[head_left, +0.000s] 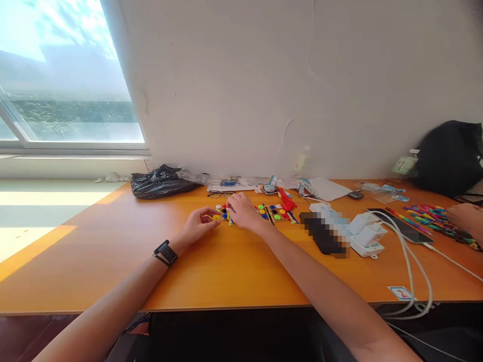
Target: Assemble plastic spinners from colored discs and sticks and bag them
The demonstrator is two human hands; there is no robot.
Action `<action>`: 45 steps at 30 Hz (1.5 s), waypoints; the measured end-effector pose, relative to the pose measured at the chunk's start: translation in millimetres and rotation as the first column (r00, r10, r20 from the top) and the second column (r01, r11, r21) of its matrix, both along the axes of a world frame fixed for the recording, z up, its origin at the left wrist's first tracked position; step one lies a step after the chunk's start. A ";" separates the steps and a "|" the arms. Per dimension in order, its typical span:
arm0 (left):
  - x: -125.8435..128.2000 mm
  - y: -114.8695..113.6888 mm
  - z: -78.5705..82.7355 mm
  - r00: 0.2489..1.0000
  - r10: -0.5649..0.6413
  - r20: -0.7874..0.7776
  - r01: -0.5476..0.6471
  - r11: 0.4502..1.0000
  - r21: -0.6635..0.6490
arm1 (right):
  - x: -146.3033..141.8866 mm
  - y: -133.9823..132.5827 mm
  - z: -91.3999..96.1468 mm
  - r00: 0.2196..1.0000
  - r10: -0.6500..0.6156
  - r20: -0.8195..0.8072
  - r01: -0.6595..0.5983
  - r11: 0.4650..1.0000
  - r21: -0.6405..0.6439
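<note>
Both my arms reach far across an orange table [234, 266]. My left hand [199, 224], with a black band on its wrist, is curled with its fingertips pinched on a small yellow round piece [215, 217]. My right hand [244, 211] lies knuckles up over a cluster of small coloured plastic pieces [224, 211]; its fingers are bent down onto them, and what they hold is hidden. More coloured discs and sticks [274, 212] lie just right of that hand, beside a red plastic part [286, 200].
A black plastic bag [160, 182] lies by the wall at left, near glasses [221, 193] and papers [328, 189]. White chargers [368, 234] with cables, a phone [405, 226] and coloured sticks [433, 216] sit at right. Another person's hand [466, 217] and a black backpack [451, 156] are far right.
</note>
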State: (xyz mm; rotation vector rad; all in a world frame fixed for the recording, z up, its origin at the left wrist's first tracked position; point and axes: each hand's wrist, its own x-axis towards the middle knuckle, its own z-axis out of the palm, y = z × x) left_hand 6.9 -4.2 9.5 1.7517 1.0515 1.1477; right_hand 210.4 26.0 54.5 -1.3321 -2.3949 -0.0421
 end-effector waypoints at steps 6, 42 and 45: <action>2.5 -2.1 -3.1 0.997 -0.075 0.011 0.076 0.997 -0.034 | 20.5 -23.5 -7.8 0.950 0.146 -0.276 -0.196 0.967 -0.164; 9.9 -6.5 4.2 0.993 -0.005 0.119 -0.002 0.998 0.060 | 3.8 -17.1 -50.9 0.474 -0.050 -0.879 -0.568 0.746 -0.349; 10.1 -5.5 3.1 0.991 -0.038 0.126 0.028 0.996 0.084 | 4.1 -16.1 -50.2 0.472 -0.040 -0.881 -0.520 0.794 -0.314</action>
